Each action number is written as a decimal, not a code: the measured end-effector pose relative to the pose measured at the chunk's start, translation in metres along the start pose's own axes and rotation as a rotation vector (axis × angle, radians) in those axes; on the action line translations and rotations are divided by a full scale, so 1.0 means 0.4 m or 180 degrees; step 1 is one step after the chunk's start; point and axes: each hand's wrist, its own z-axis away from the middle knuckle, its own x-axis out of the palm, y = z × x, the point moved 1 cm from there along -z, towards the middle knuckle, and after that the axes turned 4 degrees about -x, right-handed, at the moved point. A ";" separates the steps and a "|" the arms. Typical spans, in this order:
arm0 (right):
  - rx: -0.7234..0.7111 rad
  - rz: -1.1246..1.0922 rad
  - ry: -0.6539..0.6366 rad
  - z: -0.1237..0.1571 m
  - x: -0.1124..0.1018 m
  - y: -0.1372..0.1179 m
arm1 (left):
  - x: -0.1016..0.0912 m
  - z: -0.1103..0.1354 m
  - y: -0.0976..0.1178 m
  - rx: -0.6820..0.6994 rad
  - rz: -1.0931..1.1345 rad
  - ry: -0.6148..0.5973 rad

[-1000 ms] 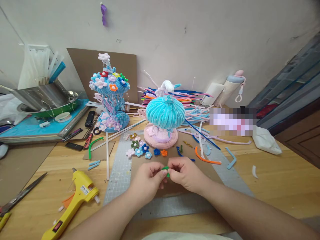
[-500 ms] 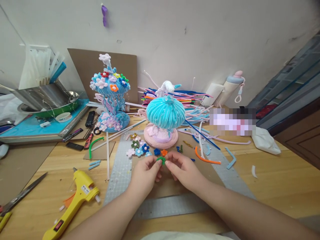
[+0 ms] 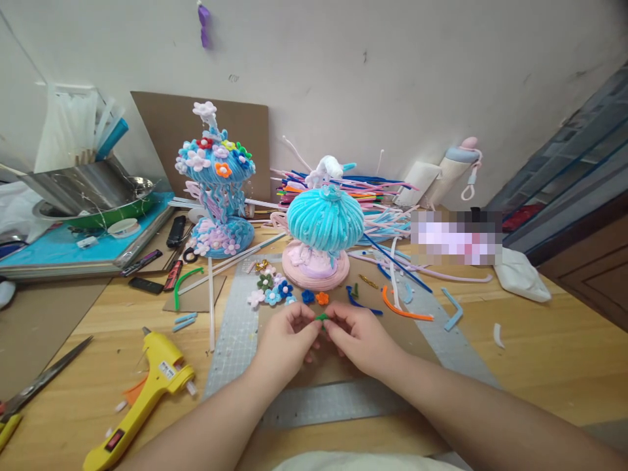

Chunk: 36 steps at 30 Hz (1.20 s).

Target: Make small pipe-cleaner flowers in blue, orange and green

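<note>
Between my fingertips is a short bent piece of green pipe cleaner (image 3: 322, 317), mostly covered by the fingers. My left hand (image 3: 288, 335) pinches it from one side and my right hand (image 3: 354, 335) from the other. Just beyond the fingers lie a blue pipe-cleaner flower (image 3: 307, 297) and an orange flower (image 3: 322, 298). Several more small flowers (image 3: 273, 296) are grouped to the left. A turquoise domed pipe-cleaner jellyfish (image 3: 324, 219) on a round pink base (image 3: 316, 275) stands behind them. Beneath my hands is a brown cardboard sheet (image 3: 314, 373) on a grey cutting mat (image 3: 338, 402).
A yellow glue gun (image 3: 150, 392) and scissors (image 3: 46, 378) lie at the left. A flower-covered blue jellyfish (image 3: 216, 163) stands at the back left. Cut pipe cleaners (image 3: 407, 314) are scattered at the right, with bundles (image 3: 383, 226) behind. A metal bowl (image 3: 88, 186) sits far left.
My fingers have come closer together around the green piece, and less of it shows. The right hand has shifted slightly, uncovering more of a dark blue pipe cleaner.
</note>
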 end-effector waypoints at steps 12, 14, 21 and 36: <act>-0.0112 0.0655 -0.0287 0.000 -0.008 0.001 | -0.012 0.008 -0.009 0.0534 -0.1564 0.0075; -0.0100 0.0567 -0.0267 -0.002 -0.009 -0.002 | -0.012 0.006 -0.007 0.0577 -0.1563 0.0042; 0.0152 0.0107 0.0018 -0.008 0.000 -0.005 | -0.005 0.006 -0.003 0.0556 -0.1395 0.0027; -0.0035 -0.0256 0.0171 -0.006 0.006 0.003 | -0.008 0.021 0.033 0.0883 -0.1278 0.0439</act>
